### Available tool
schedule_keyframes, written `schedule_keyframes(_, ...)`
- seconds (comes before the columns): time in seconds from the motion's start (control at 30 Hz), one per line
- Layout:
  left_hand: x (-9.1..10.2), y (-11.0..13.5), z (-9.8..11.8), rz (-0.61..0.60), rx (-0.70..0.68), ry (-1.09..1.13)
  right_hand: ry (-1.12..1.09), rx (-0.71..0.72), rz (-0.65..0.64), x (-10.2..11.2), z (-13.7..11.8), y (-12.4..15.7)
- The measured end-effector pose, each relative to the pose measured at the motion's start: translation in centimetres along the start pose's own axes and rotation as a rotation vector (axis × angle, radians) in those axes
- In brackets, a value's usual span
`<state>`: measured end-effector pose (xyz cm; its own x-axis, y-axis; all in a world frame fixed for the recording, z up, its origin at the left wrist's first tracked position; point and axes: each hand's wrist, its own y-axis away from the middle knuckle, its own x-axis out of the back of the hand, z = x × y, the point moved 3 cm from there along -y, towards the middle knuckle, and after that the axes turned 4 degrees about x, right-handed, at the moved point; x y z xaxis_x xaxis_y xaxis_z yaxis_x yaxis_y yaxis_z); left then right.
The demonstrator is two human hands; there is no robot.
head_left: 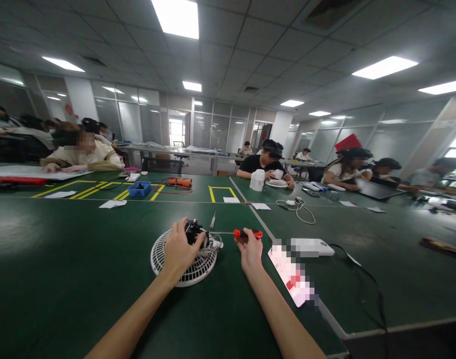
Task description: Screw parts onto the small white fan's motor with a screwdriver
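A small white fan grille (164, 267) lies flat on the green table (71, 259) in front of me. On it sits a black motor unit (194, 231) with white wiring. My left hand (180, 249) rests over the grille with its fingers closed around the black motor unit. My right hand (250, 249) grips a screwdriver with a red handle (247, 233); its thin shaft points left toward the motor. A second small screwdriver (212, 220) lies on the table just behind the fan.
A white slab-shaped device (314, 247) with a black cable (362, 274) and a blurred card (293, 276) lie to my right. Farther back are a blue tray (139, 188), an orange tool (180, 181), a white cable (301, 209) and paper slips. Several people sit around the tables.
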<state>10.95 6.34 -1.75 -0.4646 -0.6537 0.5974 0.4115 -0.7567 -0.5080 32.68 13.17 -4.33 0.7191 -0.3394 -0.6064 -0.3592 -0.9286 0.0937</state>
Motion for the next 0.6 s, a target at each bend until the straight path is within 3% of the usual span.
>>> schedule_keyframes(0.13,-0.15,0.41,-0.50,0.035,-0.006,0.057,0.040,0.011,-0.001,-0.15,0.20,0.37)
schedule_keyframes(0.37,-0.07,0.49,-0.53,0.032,0.001,0.062,-0.097,-0.047,-0.027,-0.26,-0.09,0.50)
schedule_keyframes(0.6,0.05,0.61,-0.31,0.050,-0.009,0.081,0.036,0.016,-0.020,-0.72,-0.12,0.88)
